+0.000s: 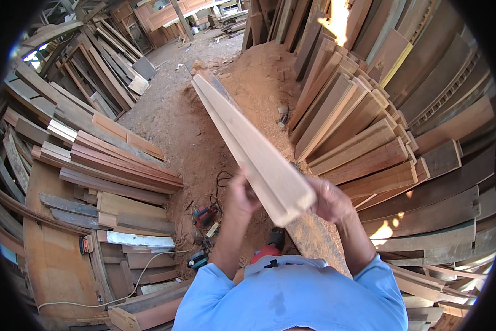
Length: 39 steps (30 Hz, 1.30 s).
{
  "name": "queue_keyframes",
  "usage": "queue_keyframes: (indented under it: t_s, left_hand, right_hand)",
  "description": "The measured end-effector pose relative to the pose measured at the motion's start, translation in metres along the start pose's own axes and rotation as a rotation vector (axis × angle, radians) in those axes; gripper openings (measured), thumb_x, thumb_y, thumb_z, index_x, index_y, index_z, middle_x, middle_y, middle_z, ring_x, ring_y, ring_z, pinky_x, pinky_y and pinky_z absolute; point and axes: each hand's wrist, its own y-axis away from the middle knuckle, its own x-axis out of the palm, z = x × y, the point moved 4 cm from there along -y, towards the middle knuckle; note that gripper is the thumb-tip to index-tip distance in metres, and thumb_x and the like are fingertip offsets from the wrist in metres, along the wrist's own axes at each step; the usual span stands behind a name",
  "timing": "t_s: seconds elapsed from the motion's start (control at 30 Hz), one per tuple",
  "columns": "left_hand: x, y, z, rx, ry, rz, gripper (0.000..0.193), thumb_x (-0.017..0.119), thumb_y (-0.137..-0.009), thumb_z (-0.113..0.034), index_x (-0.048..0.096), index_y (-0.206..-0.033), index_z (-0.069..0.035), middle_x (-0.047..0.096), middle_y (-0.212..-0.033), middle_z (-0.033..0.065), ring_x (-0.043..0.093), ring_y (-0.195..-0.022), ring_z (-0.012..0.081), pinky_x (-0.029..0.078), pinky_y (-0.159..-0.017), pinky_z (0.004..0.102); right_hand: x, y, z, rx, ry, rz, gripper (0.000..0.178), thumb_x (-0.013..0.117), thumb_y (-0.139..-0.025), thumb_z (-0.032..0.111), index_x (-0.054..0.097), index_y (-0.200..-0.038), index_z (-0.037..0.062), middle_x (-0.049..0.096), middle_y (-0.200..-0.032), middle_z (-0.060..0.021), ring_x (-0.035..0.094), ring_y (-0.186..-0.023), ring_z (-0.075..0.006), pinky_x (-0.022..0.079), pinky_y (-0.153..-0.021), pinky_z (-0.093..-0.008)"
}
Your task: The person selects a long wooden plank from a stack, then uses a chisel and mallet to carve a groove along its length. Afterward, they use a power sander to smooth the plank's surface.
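Note:
A long pale wooden board (259, 151) with a step cut along its left edge slants away from me, its near end raised toward my body. My left hand (244, 192) is closed on its left edge, the fingers partly hidden beneath. Around the right corner of the near end wraps my right hand (331, 199), somewhat blurred. Under the board runs a thick sawdust-covered plank (322, 243), which shows at my front and past the board's far end.
A red power tool (205, 216) and a teal power tool (197, 259) lie on the floor at left, with a pale cable (143, 276) nearby. Stacked timber (121, 160) lines the left; leaning boards (363, 132) crowd the right. Sawdust (264, 71) is heaped ahead.

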Motion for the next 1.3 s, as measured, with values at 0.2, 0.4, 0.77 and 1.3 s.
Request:
queue_keyframes:
  t_s: [0.2,0.4,0.77,1.3]
  left_hand:
    - [-0.135,0.012,0.142,-0.147,-0.243,-0.485,0.052,0.061,-0.099,-0.035,0.047,-0.137,-0.001,0.060,-0.129,0.0167,0.062,-0.116,0.0295,0.052,-0.099,0.0475]
    - [-0.177,0.045,0.236,-0.279,-0.176,-0.421,0.064,0.061,-0.098,-0.045,0.044,-0.141,-0.002,0.055,-0.136,0.0129,0.055,-0.122,0.0243,0.046,-0.103,0.0415]
    - [-0.237,0.002,0.197,-0.396,-0.248,-0.449,0.077,0.042,-0.099,-0.063,0.039,-0.147,-0.002,0.052,-0.144,0.0132,0.051,-0.131,0.0273,0.041,-0.111,0.0429]
    - [-0.294,0.007,0.178,-0.944,-0.789,0.387,0.025,0.067,-0.095,-0.027,0.071,-0.102,-0.003,0.069,-0.095,-0.0047,0.060,-0.088,0.0095,0.050,-0.083,0.0313]
  right_hand:
    - [-0.106,0.079,-0.174,0.438,-0.039,-0.414,0.061,0.061,-0.096,0.040,0.048,-0.137,-0.0026,0.064,-0.113,-0.0124,0.066,-0.101,-0.0214,0.060,-0.081,-0.0388]
    - [-0.133,0.165,-0.228,0.371,-0.176,-0.597,0.064,0.065,-0.091,0.035,0.047,-0.137,-0.0059,0.063,-0.116,-0.0137,0.064,-0.104,-0.0234,0.057,-0.086,-0.0401]
    - [-0.147,0.103,-0.252,0.368,-0.178,-0.684,0.062,0.063,-0.094,0.032,0.046,-0.140,-0.0054,0.061,-0.123,-0.0144,0.062,-0.107,-0.0228,0.054,-0.088,-0.0385]
    - [-0.185,0.072,-0.312,0.698,1.209,-0.478,0.045,0.046,-0.100,0.044,0.068,-0.119,0.0088,0.063,-0.127,-0.0187,0.060,-0.115,-0.0391,0.047,-0.100,-0.0481]
